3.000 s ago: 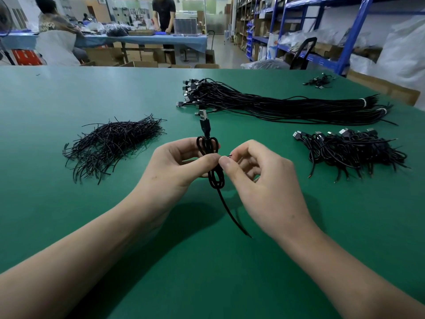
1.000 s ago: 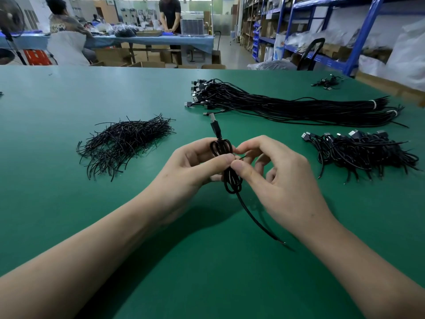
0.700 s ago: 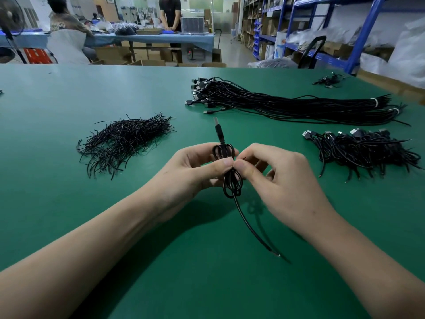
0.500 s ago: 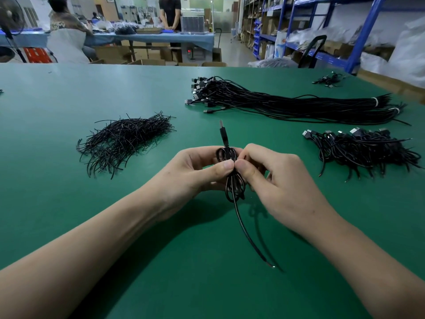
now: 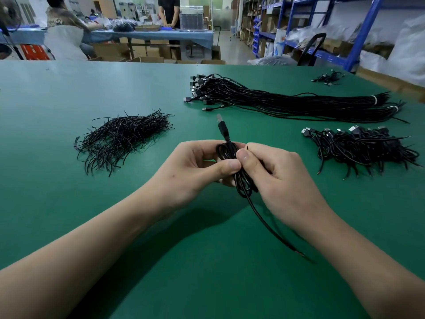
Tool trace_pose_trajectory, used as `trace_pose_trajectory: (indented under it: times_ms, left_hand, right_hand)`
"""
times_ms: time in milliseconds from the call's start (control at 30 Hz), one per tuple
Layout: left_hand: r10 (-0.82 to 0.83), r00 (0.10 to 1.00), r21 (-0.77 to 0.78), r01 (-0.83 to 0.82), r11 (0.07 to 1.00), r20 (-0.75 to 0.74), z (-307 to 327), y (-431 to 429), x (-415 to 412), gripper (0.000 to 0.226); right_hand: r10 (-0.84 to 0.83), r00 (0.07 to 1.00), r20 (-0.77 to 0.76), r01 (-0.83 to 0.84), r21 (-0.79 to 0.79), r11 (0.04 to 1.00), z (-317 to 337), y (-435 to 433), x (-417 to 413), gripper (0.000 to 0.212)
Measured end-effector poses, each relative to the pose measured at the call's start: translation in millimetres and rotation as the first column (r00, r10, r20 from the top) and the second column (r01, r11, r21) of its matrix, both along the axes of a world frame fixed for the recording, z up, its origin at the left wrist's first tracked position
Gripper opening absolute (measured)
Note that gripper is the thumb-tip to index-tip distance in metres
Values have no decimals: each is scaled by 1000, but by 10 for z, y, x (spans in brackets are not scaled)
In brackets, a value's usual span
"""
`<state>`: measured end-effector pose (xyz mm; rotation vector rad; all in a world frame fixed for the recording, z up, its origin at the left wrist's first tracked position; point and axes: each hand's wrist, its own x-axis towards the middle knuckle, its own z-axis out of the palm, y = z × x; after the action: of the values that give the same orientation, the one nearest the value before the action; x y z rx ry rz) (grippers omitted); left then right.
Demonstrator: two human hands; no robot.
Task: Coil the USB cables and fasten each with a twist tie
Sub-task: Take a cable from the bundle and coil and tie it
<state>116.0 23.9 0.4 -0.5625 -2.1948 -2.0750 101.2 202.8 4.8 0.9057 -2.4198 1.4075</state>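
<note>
Green table (image 5: 69,203), cable (image 5: 226,150) half behind thumbs (image 5: 231,167)

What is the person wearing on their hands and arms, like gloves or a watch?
Nothing at all. The left hand and right hand are bare, with no gloves or rings showing, and short, plain thumbnails. The left forearm and right forearm are bare too: no sleeves, watch or bracelet in view.

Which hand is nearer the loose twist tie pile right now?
Left. The left hand is to the right of the twist tie pile, gripping the coiled cable; the right hand is farther right, on the cable's other side, pinching it too.
</note>
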Motion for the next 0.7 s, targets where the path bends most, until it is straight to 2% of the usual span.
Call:
trace_pose_trajectory:
  times_ms: [133,200,233,300,367,400,433,467,533,600,633,700]
  left_hand:
    - [99,978,-77,-115,990,-183,72,82,20,26]
    - [197,902,-200,-290,936,-384,91,115,43,26]
    - [215,825,-270,-399,876,-522,82,122,55,25]
    - [157,614,-347,-617,706,-773,58,121,67,22]
    - [40,412,-324,-769,551,-910,62,101,43,19]
    - [-20,362,-320,-796,514,-932,62,93,30,20]
    - [-62,363,-342,-789,511,-930,56,84,16,22]
    - [-71,414,-384,-749,540,-908,45,72,4,25]
    - [71,602,-406,-617,674,-796,21,59,5,27]
    - [303,805,-302,-497,814,-510,-4,45,13,24]
    - [349,881,-245,-433,867,-321,-2,50,11,28]
    - [314,948,-193,-317,929,-44,-6,45,-11,42]
  right_hand:
    - [-42,996,84,56,-169,984,26,-38,-10,45]
    - [-67,986,154,99,-216,971,35,-53,-30,44]
    - [-67,977,201,113,-227,967,35,-60,-40,44]
    - [-53,953,297,127,-235,964,29,-61,-40,40]
    - [-13,919,393,123,-256,959,11,-57,-33,40]
    - [9,897,442,124,-273,954,4,-51,-26,41]
    - [15,881,473,137,-286,948,2,-41,-28,39]
    - [-4,882,472,160,-291,943,-2,-30,-48,37]
    - [-96,923,373,203,-258,945,1,-8,-104,40]
    - [-187,962,201,224,-181,958,-12,6,-148,48]
    - [-218,971,95,230,-136,964,-24,3,-145,49]
    - [-243,964,-108,239,-57,969,-34,-17,-82,46]
